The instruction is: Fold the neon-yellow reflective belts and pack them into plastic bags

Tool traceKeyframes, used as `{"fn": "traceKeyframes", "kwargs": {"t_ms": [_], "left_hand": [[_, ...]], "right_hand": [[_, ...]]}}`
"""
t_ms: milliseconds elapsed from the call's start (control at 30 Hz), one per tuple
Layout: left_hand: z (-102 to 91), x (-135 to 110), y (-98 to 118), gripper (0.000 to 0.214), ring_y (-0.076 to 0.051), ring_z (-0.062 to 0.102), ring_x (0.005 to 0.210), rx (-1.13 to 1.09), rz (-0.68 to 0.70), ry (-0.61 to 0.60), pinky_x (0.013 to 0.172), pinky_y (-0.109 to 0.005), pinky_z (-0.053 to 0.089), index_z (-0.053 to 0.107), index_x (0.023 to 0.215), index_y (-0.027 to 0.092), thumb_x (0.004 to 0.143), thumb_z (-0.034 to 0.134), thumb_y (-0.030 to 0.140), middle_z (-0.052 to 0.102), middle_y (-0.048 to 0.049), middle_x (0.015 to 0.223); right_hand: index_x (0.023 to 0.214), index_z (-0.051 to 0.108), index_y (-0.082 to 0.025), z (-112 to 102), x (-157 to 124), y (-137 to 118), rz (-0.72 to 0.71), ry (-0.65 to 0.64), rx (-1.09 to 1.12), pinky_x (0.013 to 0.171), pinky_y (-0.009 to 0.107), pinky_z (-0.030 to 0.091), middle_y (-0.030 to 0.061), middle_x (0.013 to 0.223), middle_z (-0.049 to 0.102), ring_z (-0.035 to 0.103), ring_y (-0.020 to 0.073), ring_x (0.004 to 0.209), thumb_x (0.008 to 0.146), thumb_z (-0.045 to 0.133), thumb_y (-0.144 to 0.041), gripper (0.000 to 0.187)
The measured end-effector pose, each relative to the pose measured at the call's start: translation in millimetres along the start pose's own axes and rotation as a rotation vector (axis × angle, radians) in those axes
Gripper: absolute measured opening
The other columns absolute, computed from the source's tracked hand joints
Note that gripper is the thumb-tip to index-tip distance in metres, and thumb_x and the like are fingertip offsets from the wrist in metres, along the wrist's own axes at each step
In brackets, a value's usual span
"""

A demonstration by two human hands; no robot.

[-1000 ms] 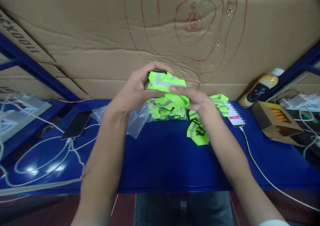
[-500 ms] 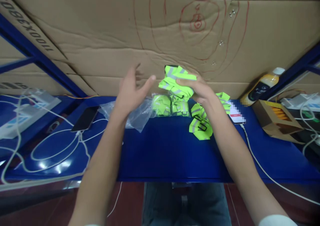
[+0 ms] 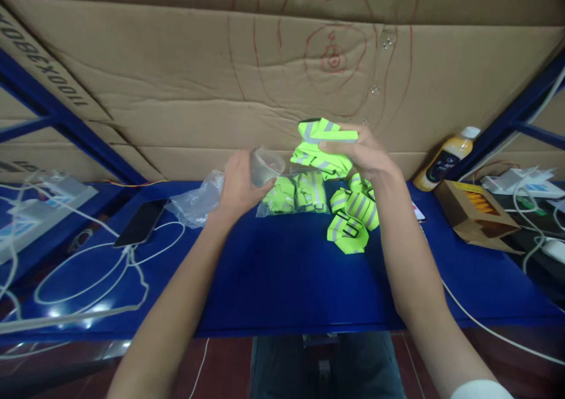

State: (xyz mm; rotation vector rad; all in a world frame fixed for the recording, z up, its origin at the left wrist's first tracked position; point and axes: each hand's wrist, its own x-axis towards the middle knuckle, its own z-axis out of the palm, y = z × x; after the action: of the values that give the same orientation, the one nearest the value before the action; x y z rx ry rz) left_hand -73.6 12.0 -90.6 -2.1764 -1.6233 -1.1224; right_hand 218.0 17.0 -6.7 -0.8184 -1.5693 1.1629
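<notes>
Right hand [image 3: 368,152] grips folded neon strap [image 3: 324,146], just above frame centre; left hand [image 3: 238,181] pinches clear bag [image 3: 267,163] to its left. Blue tabletop [image 3: 273,281] fills lower middle, red-marked cardboard [image 3: 176,63] walls top, juice bottle [image 3: 445,160] far right.

One pale sleeve edge [image 3: 481,389], five o'clock; blue-grey trousers [image 3: 366,366], apparently denim, six o'clock; forearms [image 3: 174,305] bare.
</notes>
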Motion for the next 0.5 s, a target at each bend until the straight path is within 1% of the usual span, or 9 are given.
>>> {"fn": "traceKeyframes", "kwargs": {"t_ms": [67, 133, 200, 267, 367, 500], "left_hand": [[-6.5, 11.2, 19.0, 0.078, -0.04, 0.064, 0.127, -0.074, 0.198, 0.076, 0.108, -0.056, 0.051, 0.054, 0.148, 0.021, 0.079, 0.083, 0.041, 0.068, -0.0176, 0.139], [-10.5, 19.1, 39.3, 0.078, -0.04, 0.064, 0.129, -0.092, 0.301, 0.107, 0.108, -0.055, 0.05, 0.052, 0.149, 0.023, 0.079, 0.083, 0.037, 0.068, -0.0165, 0.142], [-11.8, 23.5, 55.1, 0.075, -0.039, 0.064, 0.129, -0.105, 0.332, 0.131, 0.108, -0.054, 0.05, 0.051, 0.149, 0.023, 0.08, 0.08, 0.032, 0.067, -0.0159, 0.144], [-11.3, 25.6, 63.5, 0.073, -0.038, 0.064, 0.127, -0.116, 0.331, 0.153, 0.107, -0.054, 0.05, 0.05, 0.148, 0.023, 0.081, 0.078, 0.03, 0.068, -0.0157, 0.142], [-9.9, 26.6, 65.4, 0.079, -0.04, 0.062, 0.123, -0.116, 0.335, 0.14, 0.105, -0.055, 0.048, 0.047, 0.151, 0.021, 0.079, 0.08, 0.032, 0.067, -0.0171, 0.139], [-8.4, 26.0, 65.8, 0.084, -0.043, 0.06, 0.12, -0.107, 0.352, 0.051, 0.102, -0.056, 0.046, 0.045, 0.153, 0.017, 0.08, 0.081, 0.037, 0.065, -0.0204, 0.137]], "right_hand": [[0.104, 0.084, -0.022, -2.9, -0.1, -4.3, -0.007, 0.002, 0.012, 0.08, 0.037, 0.063, 0.0057, 0.108, 0.084, 0.076, 0.0217, 0.091, 0.069, 0.098, -0.039, 0.041], [0.105, 0.083, -0.023, -4.9, -1.8, -8.7, -0.018, 0.011, -0.021, 0.077, 0.036, 0.061, 0.0054, 0.109, 0.083, 0.075, 0.0217, 0.09, 0.069, 0.098, -0.041, 0.043], [0.105, 0.083, -0.022, -5.9, -5.4, -13.9, -0.046, 0.023, -0.112, 0.073, 0.034, 0.057, 0.0051, 0.105, 0.082, 0.072, 0.0213, 0.087, 0.069, 0.098, -0.043, 0.044], [0.104, 0.083, -0.021, -6.1, -10.2, -20.5, -0.084, 0.027, -0.223, 0.071, 0.033, 0.053, 0.0048, 0.1, 0.08, 0.069, 0.0205, 0.084, 0.071, 0.097, -0.045, 0.043], [0.099, 0.082, -0.02, -5.6, -17.5, -31.9, -0.135, -0.006, -0.372, 0.07, 0.032, 0.049, 0.0045, 0.097, 0.077, 0.064, 0.0196, 0.082, 0.075, 0.094, -0.049, 0.04], [0.092, 0.079, -0.02, -6.4, -24.5, -42.8, -0.155, -0.072, -0.527, 0.068, 0.031, 0.043, 0.0015, 0.086, 0.07, 0.057, 0.0166, 0.076, 0.081, 0.089, -0.053, 0.036]]}}
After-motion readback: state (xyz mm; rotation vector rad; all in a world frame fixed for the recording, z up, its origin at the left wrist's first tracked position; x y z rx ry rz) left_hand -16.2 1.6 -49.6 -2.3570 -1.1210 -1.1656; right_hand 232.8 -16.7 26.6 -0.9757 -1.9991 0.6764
